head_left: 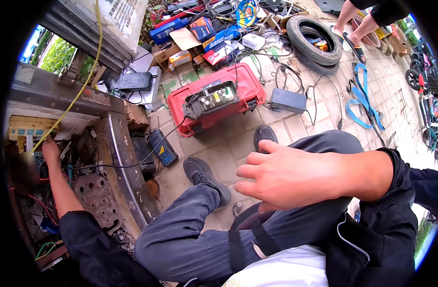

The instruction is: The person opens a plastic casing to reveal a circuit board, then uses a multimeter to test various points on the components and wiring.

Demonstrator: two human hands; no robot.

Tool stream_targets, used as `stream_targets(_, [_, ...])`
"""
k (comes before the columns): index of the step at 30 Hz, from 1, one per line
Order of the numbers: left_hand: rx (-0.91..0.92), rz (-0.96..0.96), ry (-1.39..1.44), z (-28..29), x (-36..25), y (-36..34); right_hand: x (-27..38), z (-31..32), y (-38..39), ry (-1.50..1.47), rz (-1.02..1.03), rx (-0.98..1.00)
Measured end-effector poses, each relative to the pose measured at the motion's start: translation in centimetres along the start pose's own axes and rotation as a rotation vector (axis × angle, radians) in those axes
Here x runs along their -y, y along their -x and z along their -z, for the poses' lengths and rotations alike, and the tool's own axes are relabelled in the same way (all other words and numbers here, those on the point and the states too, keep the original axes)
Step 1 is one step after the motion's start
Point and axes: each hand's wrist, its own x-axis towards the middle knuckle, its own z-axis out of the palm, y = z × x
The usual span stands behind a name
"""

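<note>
At the far left, my left hand [50, 150] reaches into a cluttered cabinet. Its fingers are closed against the right end of a yellowish power strip [31, 128]; what they grip is hidden. My right hand [283, 177] hangs palm down above my bent knee, fingers loosely curled, slightly apart and holding nothing. A red plastic toolbox [180, 103] stands in front of my feet. On top lies an open black device with an exposed circuit board [216, 97]. From it, a black cable [128, 165] runs left into the cabinet, toward my left forearm.
A blue-and-black device [162, 148] stands by the metal door frame [125, 172]. Right of the toolbox are a black power adapter [288, 100], a blue strap [360, 98] and tires [314, 40]. Boxes [222, 51] pile up behind. Another person's legs [345, 21] stand at upper right.
</note>
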Motion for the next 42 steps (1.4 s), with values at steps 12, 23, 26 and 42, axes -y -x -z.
stream_targets(12, [-0.057, -0.089, -0.107, -0.1, 2.2, -3.4, 0.8, -0.5, -2.1, 0.047, 0.021, 0.014])
stream_targets(23, [-0.199, -0.271, -0.539, 0.2, -0.4, 1.3, 0.7, -2.6, 1.3, 0.07, -0.057, 0.071])
stream_targets(26, [0.039, -0.333, -1.104, 1.3, 0.8, 0.0, 1.0, -2.5, 1.2, 0.096, 0.002, 0.076])
stream_targets(42, [-0.174, -0.1, -0.135, 7.5, -4.9, 10.3, 2.3, 0.4, -6.8, 0.222, 0.207, 0.1])
